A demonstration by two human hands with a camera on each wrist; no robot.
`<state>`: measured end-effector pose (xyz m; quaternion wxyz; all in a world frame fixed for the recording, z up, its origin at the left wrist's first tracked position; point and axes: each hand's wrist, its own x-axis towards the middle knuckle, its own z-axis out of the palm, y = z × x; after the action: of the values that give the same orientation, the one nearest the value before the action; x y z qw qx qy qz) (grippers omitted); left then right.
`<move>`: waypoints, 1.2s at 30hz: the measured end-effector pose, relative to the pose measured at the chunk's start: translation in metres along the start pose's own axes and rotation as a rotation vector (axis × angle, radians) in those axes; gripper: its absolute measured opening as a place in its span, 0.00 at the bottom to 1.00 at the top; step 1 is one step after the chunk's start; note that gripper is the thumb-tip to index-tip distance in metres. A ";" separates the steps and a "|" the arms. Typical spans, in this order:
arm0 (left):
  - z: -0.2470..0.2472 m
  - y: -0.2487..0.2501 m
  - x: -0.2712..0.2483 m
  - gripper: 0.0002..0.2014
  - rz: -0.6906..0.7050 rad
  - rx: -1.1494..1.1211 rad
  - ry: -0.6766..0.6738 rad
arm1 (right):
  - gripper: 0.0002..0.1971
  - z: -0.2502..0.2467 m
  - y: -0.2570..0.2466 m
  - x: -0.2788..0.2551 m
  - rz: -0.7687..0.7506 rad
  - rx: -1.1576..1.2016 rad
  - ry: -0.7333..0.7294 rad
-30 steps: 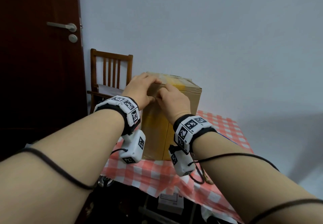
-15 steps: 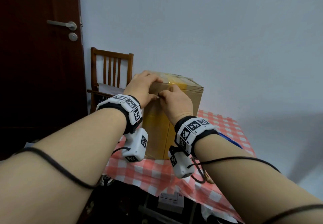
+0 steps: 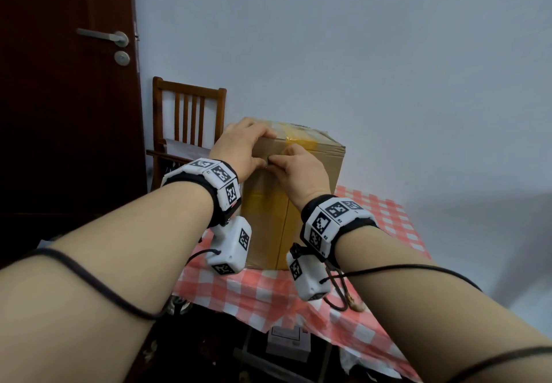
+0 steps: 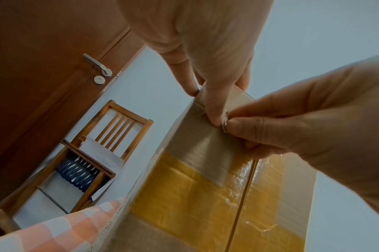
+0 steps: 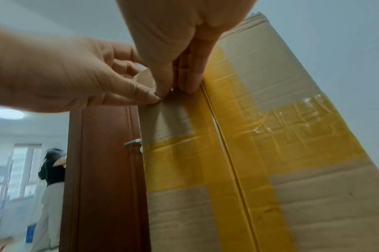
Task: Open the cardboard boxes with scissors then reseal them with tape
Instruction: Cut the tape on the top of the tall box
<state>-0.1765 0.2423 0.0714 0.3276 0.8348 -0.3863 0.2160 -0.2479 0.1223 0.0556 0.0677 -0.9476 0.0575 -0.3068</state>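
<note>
A tall cardboard box [image 3: 331, 170] banded with yellow tape [image 5: 227, 153] stands on the checked table [image 3: 388, 218]. My left hand [image 3: 257, 146] lies over the box's near top edge, fingers on top and thumb pressed onto a clear tape strip [image 4: 208, 153] on the near face. My right hand [image 3: 270, 161] is right beside that thumb and pinches a small crumpled tape end [image 4: 225, 125] between thumb and forefinger. In the right wrist view the right hand [image 5: 175, 88] pinches at the strip's upper end, with the left hand [image 5: 76, 76] beside it. No scissors or tape roll show.
A wooden chair [image 3: 188, 113] stands behind the table's left side, next to a dark red door [image 3: 65, 113]. A white box [image 3: 286, 340] sits under the table. A person [image 5: 53, 170] stands far off in another room.
My right fingers came down off the box's top edge and closed into a pinch next to the left thumb. The left hand and the box have barely moved.
</note>
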 end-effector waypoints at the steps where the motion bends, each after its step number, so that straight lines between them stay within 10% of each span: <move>1: 0.000 0.000 0.000 0.23 -0.004 0.002 0.000 | 0.16 0.001 -0.001 0.001 0.016 -0.012 -0.018; 14: 0.001 -0.002 0.002 0.21 0.003 0.001 0.005 | 0.14 -0.007 -0.005 0.004 -0.094 -0.183 -0.005; 26: -0.002 -0.001 -0.003 0.31 -0.011 -0.035 -0.028 | 0.07 -0.006 0.016 -0.014 0.453 1.152 0.047; 32: -0.001 0.022 -0.015 0.13 -0.005 -0.030 0.146 | 0.07 -0.016 0.021 -0.025 0.533 1.369 0.019; 36: 0.005 0.033 -0.021 0.08 -0.107 -0.211 0.001 | 0.06 -0.020 0.025 -0.031 0.526 1.366 -0.015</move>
<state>-0.2148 0.2332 0.0676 0.4249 0.8149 -0.3617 0.1566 -0.2866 0.1010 0.0500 0.7154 -0.6511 0.0784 -0.2413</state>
